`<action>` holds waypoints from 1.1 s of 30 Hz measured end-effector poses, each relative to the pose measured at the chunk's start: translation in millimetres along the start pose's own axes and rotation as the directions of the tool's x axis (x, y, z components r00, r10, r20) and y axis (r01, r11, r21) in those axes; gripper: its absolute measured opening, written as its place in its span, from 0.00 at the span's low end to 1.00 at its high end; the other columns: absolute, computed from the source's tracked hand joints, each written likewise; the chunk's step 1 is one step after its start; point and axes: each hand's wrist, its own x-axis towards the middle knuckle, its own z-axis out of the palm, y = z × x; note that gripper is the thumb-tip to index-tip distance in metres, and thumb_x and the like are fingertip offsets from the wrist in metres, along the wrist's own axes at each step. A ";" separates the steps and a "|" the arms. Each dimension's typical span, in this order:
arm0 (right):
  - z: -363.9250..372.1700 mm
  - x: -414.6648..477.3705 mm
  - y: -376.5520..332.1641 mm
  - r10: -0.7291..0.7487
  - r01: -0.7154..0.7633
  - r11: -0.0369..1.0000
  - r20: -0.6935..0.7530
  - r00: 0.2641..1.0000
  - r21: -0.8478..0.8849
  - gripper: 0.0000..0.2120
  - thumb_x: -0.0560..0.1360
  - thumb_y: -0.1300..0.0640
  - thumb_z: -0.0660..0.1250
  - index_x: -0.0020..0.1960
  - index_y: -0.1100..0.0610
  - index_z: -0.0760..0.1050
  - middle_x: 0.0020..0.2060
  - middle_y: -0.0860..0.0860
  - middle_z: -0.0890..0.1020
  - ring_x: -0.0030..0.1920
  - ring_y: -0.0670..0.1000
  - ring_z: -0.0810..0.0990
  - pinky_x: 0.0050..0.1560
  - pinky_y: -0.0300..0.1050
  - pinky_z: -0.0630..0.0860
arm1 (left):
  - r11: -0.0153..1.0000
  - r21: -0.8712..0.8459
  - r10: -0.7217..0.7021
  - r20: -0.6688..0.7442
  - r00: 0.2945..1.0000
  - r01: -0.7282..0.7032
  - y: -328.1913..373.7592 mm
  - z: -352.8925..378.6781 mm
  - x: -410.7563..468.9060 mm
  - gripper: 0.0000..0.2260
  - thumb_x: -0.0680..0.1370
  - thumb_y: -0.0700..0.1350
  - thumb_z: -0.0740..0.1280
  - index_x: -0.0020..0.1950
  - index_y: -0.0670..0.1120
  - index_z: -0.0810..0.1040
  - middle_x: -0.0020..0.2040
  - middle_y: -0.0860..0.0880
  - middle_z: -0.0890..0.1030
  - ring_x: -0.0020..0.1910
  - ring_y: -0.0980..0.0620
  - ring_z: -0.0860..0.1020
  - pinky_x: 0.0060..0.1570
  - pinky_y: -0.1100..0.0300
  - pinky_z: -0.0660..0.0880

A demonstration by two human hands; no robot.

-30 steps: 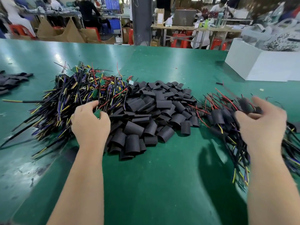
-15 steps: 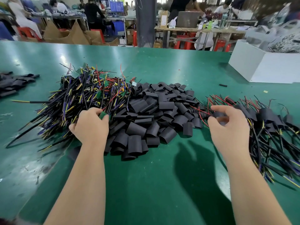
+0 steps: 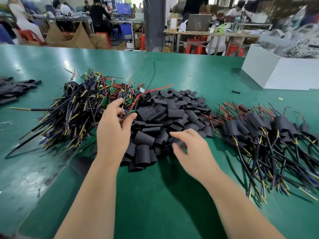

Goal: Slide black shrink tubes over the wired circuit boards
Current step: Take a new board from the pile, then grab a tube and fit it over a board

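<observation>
A heap of black shrink tubes (image 3: pixel 172 111) lies mid-table. To its left is a tangle of wired circuit boards (image 3: pixel 77 107) with black, yellow, purple and red leads. My left hand (image 3: pixel 112 133) pinches one small green wired board (image 3: pixel 132 112) at the edge of that tangle, its red wire trailing up and right. My right hand (image 3: pixel 195 152) is over the near edge of the tube heap. It is blurred, with thumb and forefinger around one black tube (image 3: pixel 179 144). Boards with tubes on them (image 3: pixel 259 128) lie in a pile at the right.
The green table (image 3: pixel 155 195) stretches towards me between my arms. A white box (image 3: pixel 276 73) stands at the back right, and a stray tube (image 3: pixel 236 92) lies in front of it. Flattened black sleeves (image 3: pixel 15 88) sit at the far left. People work at benches behind.
My right hand left the right-hand pile and swung left onto the tube heap. My left hand rose from the tangle's near edge, lifting a wired board.
</observation>
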 end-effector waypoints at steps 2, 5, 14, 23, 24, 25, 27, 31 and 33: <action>10.3 -0.2 -1.0 -0.050 0.063 0.988 0.092 0.994 -0.139 0.19 0.78 0.51 0.63 0.69 0.44 0.70 0.53 0.50 0.74 0.55 0.54 0.71 0.56 0.48 0.67 | 0.993 0.081 0.078 0.060 0.995 -0.082 -0.4 1.6 0.4 0.13 0.77 0.44 0.69 0.61 0.42 0.78 0.49 0.46 0.77 0.44 0.47 0.76 0.46 0.63 0.67; 22.9 -1.0 -1.9 -0.033 0.090 0.921 0.154 0.988 -0.380 0.20 0.80 0.40 0.53 0.71 0.34 0.61 0.58 0.49 0.70 0.59 0.54 0.65 0.58 0.49 0.57 | 0.992 0.096 0.067 0.157 0.985 -0.082 1.4 0.4 -1.8 0.09 0.79 0.46 0.66 0.57 0.46 0.79 0.44 0.49 0.80 0.43 0.48 0.77 0.43 0.60 0.69; 18.2 7.2 -1.9 0.011 0.003 0.993 -0.118 0.993 0.115 0.03 0.74 0.55 0.71 0.47 0.51 0.83 0.46 0.44 0.77 0.49 0.43 0.73 0.51 0.41 0.67 | 0.990 0.113 0.028 0.450 0.893 -0.088 8.0 4.3 -6.7 0.30 0.78 0.59 0.53 0.76 0.44 0.62 0.53 0.46 0.73 0.55 0.47 0.72 0.56 0.52 0.68; -6.8 9.0 14.8 0.235 -0.225 0.971 -0.149 0.960 0.085 0.07 0.69 0.63 0.69 0.39 0.54 0.73 0.33 0.44 0.75 0.34 0.45 0.71 0.36 0.26 0.65 | 0.992 0.027 0.100 0.440 0.893 -0.124 11.6 6.4 -8.5 0.20 0.81 0.34 0.59 0.73 0.37 0.64 0.52 0.44 0.76 0.53 0.49 0.73 0.54 0.66 0.64; -8.3 8.5 16.6 0.258 -0.244 0.964 -0.150 0.955 0.102 0.07 0.69 0.63 0.69 0.39 0.55 0.71 0.33 0.45 0.74 0.33 0.45 0.69 0.36 0.26 0.65 | 0.991 0.025 0.110 0.413 0.904 -0.132 11.5 5.5 -8.5 0.18 0.80 0.33 0.61 0.70 0.37 0.70 0.52 0.44 0.79 0.53 0.48 0.76 0.54 0.66 0.66; -9.5 8.0 18.2 0.281 -0.263 0.956 -0.149 0.948 0.131 0.08 0.70 0.63 0.68 0.38 0.56 0.69 0.32 0.46 0.73 0.31 0.45 0.67 0.34 0.27 0.65 | 0.991 0.023 0.115 0.393 0.912 -0.135 11.8 4.8 -8.7 0.16 0.79 0.32 0.63 0.67 0.38 0.75 0.52 0.44 0.81 0.53 0.48 0.78 0.55 0.67 0.68; -11.7 8.5 19.4 0.322 -0.293 0.938 -0.152 0.934 0.186 0.12 0.70 0.62 0.67 0.35 0.55 0.64 0.29 0.47 0.68 0.29 0.46 0.63 0.31 0.33 0.64 | 0.991 0.016 0.116 0.378 0.918 -0.132 11.4 3.9 -9.5 0.13 0.77 0.34 0.67 0.60 0.40 0.80 0.51 0.44 0.84 0.52 0.49 0.81 0.54 0.69 0.70; -14.8 11.3 24.2 0.423 -0.361 0.862 -0.112 0.899 0.355 0.18 0.68 0.63 0.68 0.30 0.54 0.60 0.26 0.47 0.65 0.29 0.50 0.61 0.31 0.42 0.60 | 0.990 0.022 0.115 0.425 0.898 -0.138 10.6 0.7 -9.7 0.12 0.74 0.36 0.71 0.58 0.42 0.82 0.48 0.47 0.84 0.49 0.53 0.80 0.50 0.77 0.69; -15.2 11.9 26.5 0.467 -0.379 0.806 -0.096 0.879 0.454 0.20 0.68 0.62 0.70 0.28 0.52 0.60 0.24 0.47 0.65 0.29 0.51 0.63 0.32 0.42 0.62 | 0.986 0.051 0.116 0.467 0.877 -0.158 8.9 0.9 -8.8 0.15 0.74 0.37 0.71 0.61 0.43 0.80 0.49 0.47 0.84 0.49 0.52 0.80 0.51 0.71 0.71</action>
